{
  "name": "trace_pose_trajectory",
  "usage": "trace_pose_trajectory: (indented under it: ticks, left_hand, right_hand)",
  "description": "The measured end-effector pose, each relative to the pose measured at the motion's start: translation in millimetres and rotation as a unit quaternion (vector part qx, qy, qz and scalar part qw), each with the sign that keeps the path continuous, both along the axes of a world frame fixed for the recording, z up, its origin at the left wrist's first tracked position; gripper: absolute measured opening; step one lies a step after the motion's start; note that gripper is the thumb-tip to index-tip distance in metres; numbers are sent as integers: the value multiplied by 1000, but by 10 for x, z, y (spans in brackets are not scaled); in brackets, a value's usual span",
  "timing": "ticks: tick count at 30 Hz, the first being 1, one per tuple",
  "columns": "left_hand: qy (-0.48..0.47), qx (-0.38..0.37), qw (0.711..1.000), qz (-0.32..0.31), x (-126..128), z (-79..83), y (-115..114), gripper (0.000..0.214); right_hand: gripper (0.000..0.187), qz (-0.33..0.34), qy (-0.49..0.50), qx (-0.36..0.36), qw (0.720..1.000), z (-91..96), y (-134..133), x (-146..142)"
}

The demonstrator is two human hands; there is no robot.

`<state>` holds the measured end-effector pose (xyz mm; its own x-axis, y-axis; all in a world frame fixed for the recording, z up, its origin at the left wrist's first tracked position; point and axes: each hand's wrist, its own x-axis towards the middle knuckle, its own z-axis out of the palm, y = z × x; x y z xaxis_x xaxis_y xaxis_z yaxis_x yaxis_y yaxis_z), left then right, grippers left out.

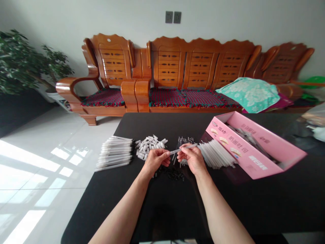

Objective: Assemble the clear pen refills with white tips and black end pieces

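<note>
Above the black table, my left hand pinches the left end of a whitish, see-through pen barrel. My right hand grips the same barrel near its middle, and its far end sticks out to the right. Whether a cap sits on the left end, I cannot tell. White pen caps lie heaped beyond my left hand. Dark pen refills lie behind my right hand, partly hidden by it. Small black pieces are scattered beneath the hands. Loose translucent barrels form a pile at the right.
Capped pens lie stacked at the table's left edge. A pink box with plastic-wrapped contents stands at the right on the black table. Behind it is a wooden sofa with a teal cushion.
</note>
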<state>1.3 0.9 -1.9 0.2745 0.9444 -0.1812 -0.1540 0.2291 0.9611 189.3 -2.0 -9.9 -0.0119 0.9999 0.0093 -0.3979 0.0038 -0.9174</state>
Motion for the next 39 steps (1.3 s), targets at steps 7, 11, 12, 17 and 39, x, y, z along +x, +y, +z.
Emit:
trace_pose_trajectory:
  ticks: [7, 11, 12, 17, 39]
  left_hand:
    - [32, 56, 998, 16, 98, -51, -32, 38]
    - [98, 137, 985, 38, 148, -49, -77, 28]
    - [123, 163, 978, 43, 155, -31, -91, 24]
    - [246, 294, 921, 65, 186, 107, -169, 18]
    - [452, 244, 829, 219, -1587, 407, -74, 24]
  right_hand:
    - [22, -5, 10, -33, 999, 34, -15, -2]
    - [22, -14, 37, -60, 997, 33, -2, 27]
    - [22, -14, 43, -67, 997, 28, 4, 33]
    - [19, -16, 63, -106, 992, -5, 25, 60]
    - [30, -44, 65, -27, 997, 55, 27, 116]
